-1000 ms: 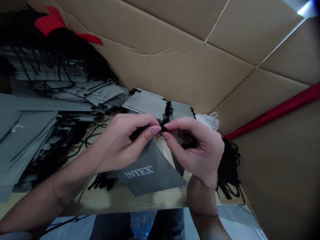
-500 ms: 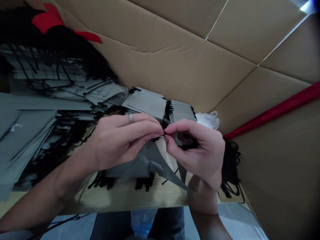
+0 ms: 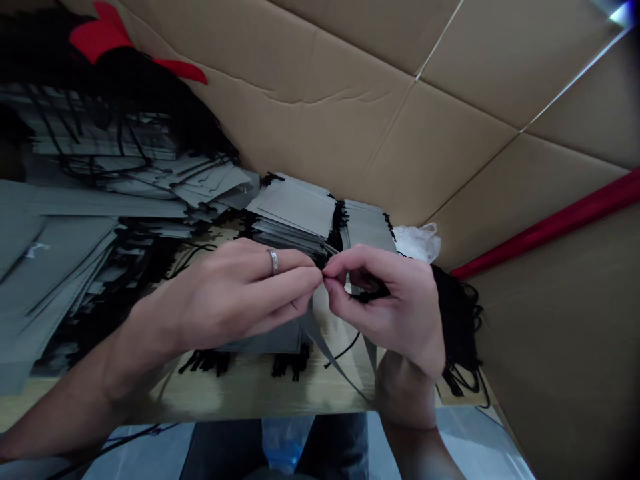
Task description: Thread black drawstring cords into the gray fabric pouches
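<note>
My left hand (image 3: 230, 297), with a ring on one finger, and my right hand (image 3: 395, 300) meet fingertip to fingertip above the table. Both pinch at a black cord, mostly hidden by the fingers; a dark part of it shows inside my right palm. Below them hangs a thin grey sheet (image 3: 327, 353), seen nearly edge-on, and a loose black cord end (image 3: 345, 351) curves beside it. Partly under my left hand lies a stack of grey flat pieces (image 3: 275, 343) with black cord ends along its front.
Further stacks of grey pieces with black cords stand behind (image 3: 295, 203) and at the left (image 3: 65, 267). A bundle of black cords (image 3: 457, 327) lies at the right, near a clear plastic bag (image 3: 417, 241). Cardboard walls (image 3: 320, 60) enclose the table (image 3: 240, 393).
My left hand has rolled over, its thumb now mostly tucked from sight. The fingertips have shifted slightly left and down. The hanging grey sheet has turned and looks narrower.
</note>
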{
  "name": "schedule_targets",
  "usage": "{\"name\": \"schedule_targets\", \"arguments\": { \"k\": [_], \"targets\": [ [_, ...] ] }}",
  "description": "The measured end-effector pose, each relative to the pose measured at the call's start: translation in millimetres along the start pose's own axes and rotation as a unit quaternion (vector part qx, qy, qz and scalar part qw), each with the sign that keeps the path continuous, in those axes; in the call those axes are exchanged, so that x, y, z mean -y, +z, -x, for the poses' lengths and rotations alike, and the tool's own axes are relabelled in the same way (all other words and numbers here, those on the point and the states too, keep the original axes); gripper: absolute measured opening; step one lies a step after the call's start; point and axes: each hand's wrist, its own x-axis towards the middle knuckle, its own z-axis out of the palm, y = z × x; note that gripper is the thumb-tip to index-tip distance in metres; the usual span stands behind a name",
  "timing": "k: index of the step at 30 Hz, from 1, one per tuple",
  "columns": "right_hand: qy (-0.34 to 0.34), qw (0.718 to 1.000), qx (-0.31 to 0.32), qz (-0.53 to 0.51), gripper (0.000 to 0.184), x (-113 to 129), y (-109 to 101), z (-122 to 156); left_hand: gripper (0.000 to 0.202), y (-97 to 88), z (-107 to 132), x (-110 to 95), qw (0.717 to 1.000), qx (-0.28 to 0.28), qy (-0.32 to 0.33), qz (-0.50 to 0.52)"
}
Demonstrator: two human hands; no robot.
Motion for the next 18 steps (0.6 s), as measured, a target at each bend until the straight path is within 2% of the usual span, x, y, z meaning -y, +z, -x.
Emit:
{"name": "schedule_targets", "arguments": {
  "k": [3, 8, 10, 12, 14, 16, 18],
  "targets": [
    [0.043, 0.998, -0.027, -0.046, 0.017, 5, 1, 0, 0.013, 0.5, -2, -2, 0.997, -0.03, 0.059, -0.05],
    [0.083, 0.991, -0.066, -0.087, 0.019, 11, 5, -1, 0.017, 3.2, -4, -6, 0.997, -0.075, 0.016, -0.032],
    [0.078, 0.989, -0.102, -0.073, 0.017, 12, 9, -2, 0.017, 6.5, -8, -6, 0.995, -0.08, -0.035, 0.038],
    [0.064, 0.985, -0.152, -0.045, 0.016, 11, 13, -2, 0.011, 9.7, -13, -3, 0.983, -0.057, -0.104, 0.138],
    [0.042, 0.981, -0.188, -0.014, 0.018, 9, 14, -1, 0.009, 11.4, -19, 1, 0.964, -0.001, -0.148, 0.219],
    [0.021, 0.983, -0.18, 0.0, 0.022, 6, 11, -1, 0.017, 10.8, -23, 4, 0.955, 0.05, -0.154, 0.247],
    [0.009, 0.989, -0.144, -0.01, 0.028, 2, 3, -1, 0.021, 8.3, -24, 6, 0.957, 0.07, -0.141, 0.245]
  ]
}}
